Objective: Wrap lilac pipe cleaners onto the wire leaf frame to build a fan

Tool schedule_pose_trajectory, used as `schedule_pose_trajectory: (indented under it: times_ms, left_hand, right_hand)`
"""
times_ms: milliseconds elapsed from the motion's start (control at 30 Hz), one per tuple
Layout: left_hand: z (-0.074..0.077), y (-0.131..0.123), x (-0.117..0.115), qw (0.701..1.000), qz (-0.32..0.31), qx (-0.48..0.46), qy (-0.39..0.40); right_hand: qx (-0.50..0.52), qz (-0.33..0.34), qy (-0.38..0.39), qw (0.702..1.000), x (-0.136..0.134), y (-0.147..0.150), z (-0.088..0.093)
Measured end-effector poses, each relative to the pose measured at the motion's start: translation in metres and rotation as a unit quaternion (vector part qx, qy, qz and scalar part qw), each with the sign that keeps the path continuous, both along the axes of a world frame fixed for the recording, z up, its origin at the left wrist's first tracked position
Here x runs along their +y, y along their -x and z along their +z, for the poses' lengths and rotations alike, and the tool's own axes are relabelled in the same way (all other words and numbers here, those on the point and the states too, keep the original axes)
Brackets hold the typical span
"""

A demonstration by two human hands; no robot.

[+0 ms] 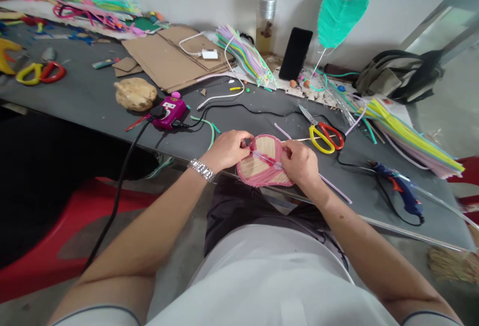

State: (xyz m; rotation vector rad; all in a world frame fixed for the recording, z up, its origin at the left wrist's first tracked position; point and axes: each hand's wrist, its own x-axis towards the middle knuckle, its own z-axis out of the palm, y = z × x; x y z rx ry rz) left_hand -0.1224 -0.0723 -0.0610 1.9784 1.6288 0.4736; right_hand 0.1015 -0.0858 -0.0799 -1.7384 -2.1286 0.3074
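The left hand [226, 150] and right hand [299, 163] grip a pink-rimmed straw panel [249, 167] between them, just off the table [239, 116] edge. Both pinch a lilac pipe cleaner [264, 157] lying across it.

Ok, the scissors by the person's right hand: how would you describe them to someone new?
Start at the long grey worktable, where the left hand and right hand hold a pink-rimmed piece. Just past the right hand lie scissors, one handle yellow, one red, blades pointing toward the wall. A similar pair sits at the table's far left, so pick the one beside the hands.
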Motion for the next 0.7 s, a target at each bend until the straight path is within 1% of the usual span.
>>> schedule_pose_trajectory:
  times_ms: [67,133,200,300,467,567,700]
  left_hand:
    - [0.003,0.002,0.007,0.999,-0.021,-0.007,0.025]
    - [0.003,0.002,0.014,0.999,-0.033,-0.009,0.027]
    - [0.0,-0.003,0.022,1.0,-0.025,0.005,-0.004]
    - [-0.008,-0.014,0.031,0.997,0.002,0.033,-0.066]
    - [-0.022,-0.029,0.038,0.995,0.023,0.008,-0.092]
    - [-0.026,-0.028,0.04,0.995,0.025,-0.006,-0.098]
    - [-0.025,-0.019,0.043,0.997,-0.009,-0.043,-0.066]
  right_hand:
    - [0.002,-0.001,-0.001,1.0,0.0,0.0,-0.001]
    - [0.005,-0.001,-0.002,1.0,0.0,0.0,-0.002]
    - [0.006,-0.002,-0.004,1.0,0.0,0.0,-0.003]
    - [0.006,-0.004,-0.006,1.0,0.0,0.0,-0.004]
    - [0.014,0.001,-0.013,1.0,0.0,-0.001,-0.006]
    - [0.022,0.005,-0.021,1.0,0.0,-0.001,-0.007]
    - [0.026,0.007,-0.03,0.999,0.001,-0.002,-0.009]
